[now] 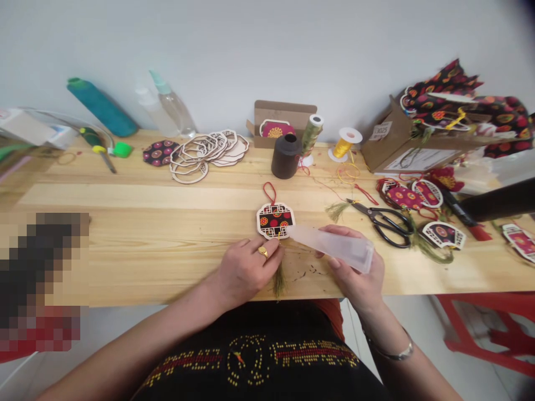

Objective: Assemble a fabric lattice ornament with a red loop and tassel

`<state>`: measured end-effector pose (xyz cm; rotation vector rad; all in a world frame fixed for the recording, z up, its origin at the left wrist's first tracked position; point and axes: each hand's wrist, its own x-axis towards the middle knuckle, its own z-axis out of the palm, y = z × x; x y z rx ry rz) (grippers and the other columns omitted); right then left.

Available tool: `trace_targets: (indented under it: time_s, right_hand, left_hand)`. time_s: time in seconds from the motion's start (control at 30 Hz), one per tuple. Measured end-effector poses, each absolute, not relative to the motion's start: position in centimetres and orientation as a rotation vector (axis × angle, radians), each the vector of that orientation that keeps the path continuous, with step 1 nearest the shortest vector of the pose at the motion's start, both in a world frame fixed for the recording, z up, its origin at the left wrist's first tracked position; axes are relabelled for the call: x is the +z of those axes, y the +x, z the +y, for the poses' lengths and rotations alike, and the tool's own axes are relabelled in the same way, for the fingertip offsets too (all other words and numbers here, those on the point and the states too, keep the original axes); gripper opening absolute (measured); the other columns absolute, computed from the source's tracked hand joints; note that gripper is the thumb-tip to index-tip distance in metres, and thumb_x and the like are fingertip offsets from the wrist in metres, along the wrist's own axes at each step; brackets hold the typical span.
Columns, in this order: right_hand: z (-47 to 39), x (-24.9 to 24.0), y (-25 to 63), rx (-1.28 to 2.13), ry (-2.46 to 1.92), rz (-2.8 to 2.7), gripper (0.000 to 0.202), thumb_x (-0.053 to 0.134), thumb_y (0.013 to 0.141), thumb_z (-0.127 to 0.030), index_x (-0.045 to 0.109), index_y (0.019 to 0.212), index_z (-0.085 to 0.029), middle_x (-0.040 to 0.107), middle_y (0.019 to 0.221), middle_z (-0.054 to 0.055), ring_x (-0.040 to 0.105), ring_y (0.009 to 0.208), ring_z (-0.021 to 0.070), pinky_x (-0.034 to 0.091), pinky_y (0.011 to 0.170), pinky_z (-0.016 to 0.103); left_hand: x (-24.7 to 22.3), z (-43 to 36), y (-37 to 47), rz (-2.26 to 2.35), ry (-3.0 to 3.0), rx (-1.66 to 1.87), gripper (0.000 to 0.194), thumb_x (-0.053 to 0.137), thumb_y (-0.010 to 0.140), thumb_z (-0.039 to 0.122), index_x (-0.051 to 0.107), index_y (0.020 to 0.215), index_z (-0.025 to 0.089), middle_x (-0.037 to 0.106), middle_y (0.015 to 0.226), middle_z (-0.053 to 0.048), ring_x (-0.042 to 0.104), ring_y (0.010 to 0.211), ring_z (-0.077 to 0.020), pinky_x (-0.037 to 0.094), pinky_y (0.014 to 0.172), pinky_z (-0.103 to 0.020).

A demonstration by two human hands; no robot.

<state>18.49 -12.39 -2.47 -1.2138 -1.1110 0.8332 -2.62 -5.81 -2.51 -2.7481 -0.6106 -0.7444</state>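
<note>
A wood-framed ornament (pixel 276 221) with patterned dark fabric and a red loop at its top lies flat on the table. My left hand (pixel 251 267), with a gold ring, is closed at the ornament's lower edge, its fingers pinching the top of a green tassel (pixel 278 283). My right hand (pixel 361 273) is wrapped round a translucent squeeze bottle (pixel 338 249), tilted so that its narrow tip meets the ornament's lower right edge. Whether any liquid comes out is too small to tell. Black-handled scissors (pixel 387 225) lie to the right of the bottle.
Wooden frames (pixel 209 153) are piled at the back left. A black thread cone (pixel 286 157), a yellow spool (pixel 346 143) and an overfull cardboard box (pixel 388 145) stand along the wall. Finished-looking ornaments (pixel 443 235) lie at right. A red stool (pixel 480 312) stands below the table.
</note>
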Motion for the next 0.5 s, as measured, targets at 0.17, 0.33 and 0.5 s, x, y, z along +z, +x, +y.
trace_targets:
  time_s: [0.17,0.33,0.5]
  right_hand:
    - [-12.22,-2.21,18.26,0.823,-1.319,-1.114,0.036,0.074,0.069,-0.024,0.062,0.103,-0.022,0.069,0.102,0.006,0.067,0.084,0.0193,0.057,0.073,0.035]
    - [-12.03,-1.85,17.99,0.802,-1.363,-1.096,0.034,0.074,0.068,-0.026,0.064,0.100,-0.022,0.070,0.100,0.005,0.068,0.082,0.0182,0.058,0.067,0.031]
    - [-11.96,-1.71,17.78,0.793,-1.386,-1.107,0.034,0.075,0.067,-0.027,0.064,0.098,-0.021,0.071,0.097,0.005,0.068,0.080,0.0185,0.058,0.066,0.030]
  left_hand:
    - [-2.59,-5.90,-2.70,-0.632,-2.766,-0.747,0.016,0.055,0.085,0.009,0.069,0.092,0.012,0.072,0.093,-0.008,0.065,0.070,-0.0189,0.049,0.049,-0.031]
    - [-2.67,-6.00,-2.80,-0.642,-2.764,-0.773,0.016,0.055,0.084,0.009,0.069,0.092,0.012,0.072,0.094,-0.008,0.065,0.069,-0.0187,0.050,0.051,-0.030]
    - [-2.74,-6.04,-2.86,-0.638,-2.782,-0.790,0.018,0.054,0.085,0.007,0.069,0.094,0.012,0.072,0.095,-0.009,0.067,0.072,-0.0195,0.052,0.053,-0.031]
